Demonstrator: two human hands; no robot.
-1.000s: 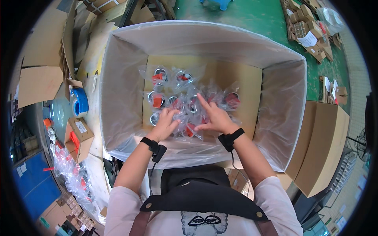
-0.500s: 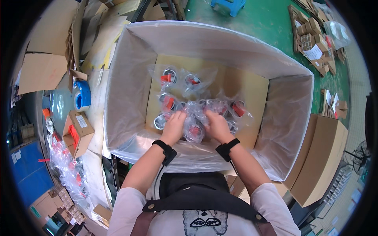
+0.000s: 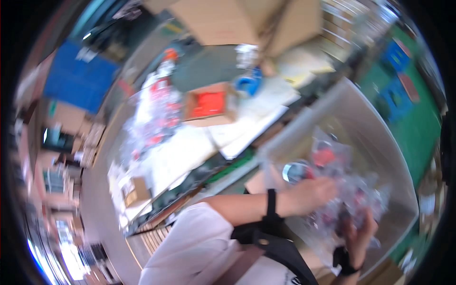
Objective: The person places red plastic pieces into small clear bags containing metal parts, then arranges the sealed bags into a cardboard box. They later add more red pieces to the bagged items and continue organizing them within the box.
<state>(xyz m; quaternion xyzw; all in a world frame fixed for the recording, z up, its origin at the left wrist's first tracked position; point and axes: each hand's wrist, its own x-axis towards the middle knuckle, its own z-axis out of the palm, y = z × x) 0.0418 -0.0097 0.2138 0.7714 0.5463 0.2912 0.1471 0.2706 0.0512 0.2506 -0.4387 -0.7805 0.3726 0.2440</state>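
Clear plastic packets (image 3: pixel 342 190) with red parts lie heaped inside the lined carton (image 3: pixel 380 133). The left hand (image 3: pixel 311 192) rests on the heap's near side; the right hand (image 3: pixel 358 232) grips packets from below. Motion blur hides both finger closures: cannot tell. Well left of both hands, a small box with red contents (image 3: pixel 209 105) sits on the bench.

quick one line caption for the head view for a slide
Blurred, tilted head view: both hands, left hand and right hand, among clear bagged parts in a plastic-lined box.
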